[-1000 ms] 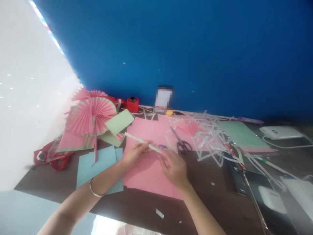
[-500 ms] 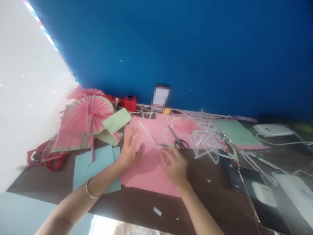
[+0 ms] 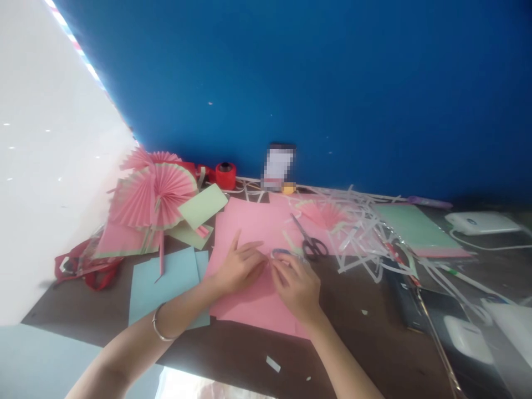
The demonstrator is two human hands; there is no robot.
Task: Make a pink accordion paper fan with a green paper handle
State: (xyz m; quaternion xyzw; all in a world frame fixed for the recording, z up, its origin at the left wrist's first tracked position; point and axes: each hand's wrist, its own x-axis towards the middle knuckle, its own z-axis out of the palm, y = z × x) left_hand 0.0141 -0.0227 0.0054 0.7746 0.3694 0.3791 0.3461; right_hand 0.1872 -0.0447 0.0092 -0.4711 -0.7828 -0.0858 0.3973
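Over a stack of pink paper (image 3: 245, 219) my two hands meet, fingertips almost touching. My left hand (image 3: 241, 269), with a bangle on its wrist, pinches thumb against fingers while its index finger sticks up. Opposite it, my right hand (image 3: 297, 285) is closed in a pinch. Whatever lies between the fingertips is too small or hidden to make out. A small blue-and-white item (image 3: 280, 252) shows just behind the right fingers. Dark-handled scissors (image 3: 313, 247) lie beyond the right hand, blades pointing away.
Pleated pink fans (image 3: 155, 194) and light green cards (image 3: 203, 206) are at the left, near blue sheets (image 3: 166, 271). A red tape roll (image 3: 225, 176) and a phone (image 3: 279, 166) stand by the blue wall. Tangled white strips (image 3: 361, 238), a green paper pack (image 3: 415, 224) and white devices (image 3: 469, 338) fill the right.
My left hand has moved right and closed in to meet the right fingertips. The thin white strip that stretched up-left from my right hand no longer shows. The view has shifted slightly.
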